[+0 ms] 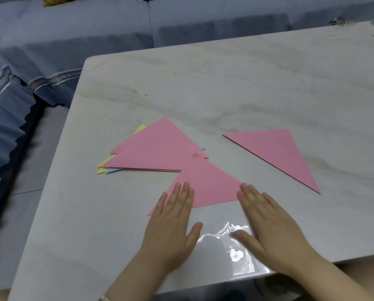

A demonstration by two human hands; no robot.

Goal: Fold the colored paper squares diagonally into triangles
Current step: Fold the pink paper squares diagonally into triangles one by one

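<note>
A pink folded triangle (pixel 207 183) lies in front of me on the marble table (pixel 246 88). My left hand (pixel 173 220) rests flat, fingers together, on its lower left corner. My right hand (pixel 270 222) lies flat at its lower right corner, fingertips on the paper's edge. To the left, a pile of folded triangles (pixel 157 148) has pink sheets on top and yellow and blue corners showing underneath. A separate pink triangle (pixel 277 151) lies alone to the right.
A blue sofa (pixel 73 29) runs along the far and left sides of the table. Small metallic items (pixel 342 21) sit at the table's far right corner. The table's near edge is just below my wrists.
</note>
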